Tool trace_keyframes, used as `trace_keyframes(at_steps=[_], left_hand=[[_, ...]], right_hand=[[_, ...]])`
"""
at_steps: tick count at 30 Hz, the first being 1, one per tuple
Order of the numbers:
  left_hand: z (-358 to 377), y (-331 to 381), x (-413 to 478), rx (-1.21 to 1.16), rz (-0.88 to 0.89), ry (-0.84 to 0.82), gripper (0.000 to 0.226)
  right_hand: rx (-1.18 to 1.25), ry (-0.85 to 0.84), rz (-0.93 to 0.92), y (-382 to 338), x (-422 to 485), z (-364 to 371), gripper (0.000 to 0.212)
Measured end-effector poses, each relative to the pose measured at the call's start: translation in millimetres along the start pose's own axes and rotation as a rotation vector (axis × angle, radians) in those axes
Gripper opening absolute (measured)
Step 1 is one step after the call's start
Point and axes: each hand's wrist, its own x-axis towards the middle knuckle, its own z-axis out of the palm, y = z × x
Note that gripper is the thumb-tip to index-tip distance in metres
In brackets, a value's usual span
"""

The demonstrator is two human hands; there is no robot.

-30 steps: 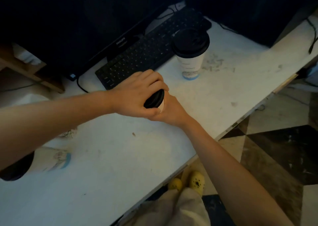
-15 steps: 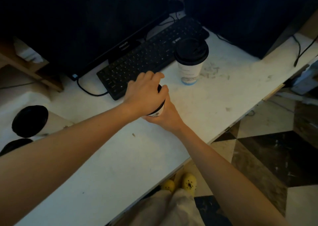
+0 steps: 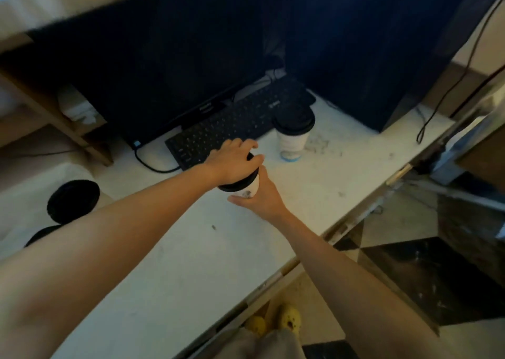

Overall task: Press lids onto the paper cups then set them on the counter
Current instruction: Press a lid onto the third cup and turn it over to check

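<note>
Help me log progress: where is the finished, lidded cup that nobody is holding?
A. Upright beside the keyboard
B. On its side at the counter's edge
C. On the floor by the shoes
A: the lidded cup stands upright on the counter, next to the keyboard, clear of both hands.

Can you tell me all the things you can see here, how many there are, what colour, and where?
Lidded cup: one, white with black lid, standing on the counter by the keyboard.
Held cup: one, white, black lid on top, between both hands.
Cups at left: two black tops showing, left edge of the counter; the nearer one is half hidden.
Keyboard: one, black, back of the counter.
Monitor: one, black, behind the keyboard.
Counter: one, white, scuffed.
Shoes: two, yellow, on the floor below.
Left hand: pressing down on the lid.
Right hand: grip around the held cup's side.
</note>
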Motion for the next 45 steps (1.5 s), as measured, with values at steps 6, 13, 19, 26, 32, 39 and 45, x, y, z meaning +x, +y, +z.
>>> trace_keyframes(at_steps=[6, 13, 19, 26, 32, 39, 45], left_hand=[[-61, 17, -14, -0.269, -0.255, -0.027, 0.088], [-147, 31, -40, -0.64, -0.104, -0.034, 0.073], [-189, 11, -65, -0.683, 0.135, 0.1, 0.067], [-197, -6, -82, -0.615, 0.573, 0.503, 0.059], [-192, -17, -79, -0.442, 0.838, 0.621, 0.062], [-183, -23, -67, -1.214, 0.411, 0.098, 0.099], [-180, -18, -66, -1.531, 0.179, -0.151, 0.052]], right_hand=[[-0.2, 0.007, -0.061, -68, 5, -42, 0.081], [-0.519, 0.111, -0.187, -167, 16, -82, 0.082], [-0.464, -0.027, -0.171, -232, 16, -110, 0.048], [0.148, -0.177, 0.246, -266, 17, -138, 0.072], [0.096, -0.21, 0.238, -282, 12, -137, 0.062], [0.213, 0.043, -0.052, -259, 6, -127, 0.028], [-0.069, 0.015, -0.304, -257, 0, -131, 0.047]])
